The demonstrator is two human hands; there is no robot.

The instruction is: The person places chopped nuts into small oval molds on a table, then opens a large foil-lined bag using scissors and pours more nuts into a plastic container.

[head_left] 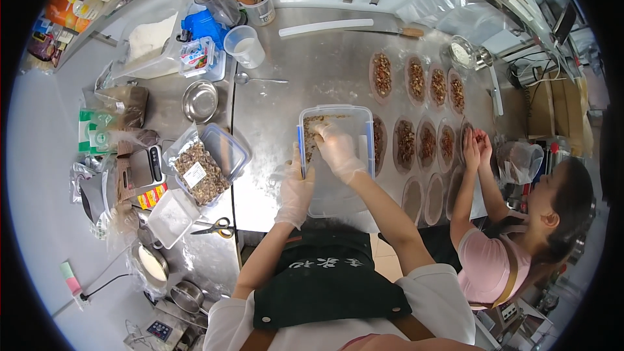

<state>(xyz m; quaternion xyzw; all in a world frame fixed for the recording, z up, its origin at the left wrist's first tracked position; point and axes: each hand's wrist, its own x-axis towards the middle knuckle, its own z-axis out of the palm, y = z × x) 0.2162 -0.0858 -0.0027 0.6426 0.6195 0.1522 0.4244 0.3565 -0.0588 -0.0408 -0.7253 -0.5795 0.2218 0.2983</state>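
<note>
A clear plastic container (338,205) with blue side clips sits in front of me, tilted or slanted slightly. Chopped nut filling (311,149) lies along its far left corner. My left hand (296,192), in a clear glove, grips the container's left side. Inside the container, my gloved right hand (336,151) has its fingers curled into the filling; the fingertips are partly hidden. To the right lie flat brown dough ovals in rows, several topped with nuts, such as one dough oval (404,146). Nearer ones are bare, like this plain dough oval (413,200).
At right, a co-worker's hands (478,148) work on a dough piece. Left are a bag of nuts (200,168), a steel bowl (200,101), scissors (221,228) and a spoon (244,78). A long knife (409,32) and a white strip (325,26) lie along the back.
</note>
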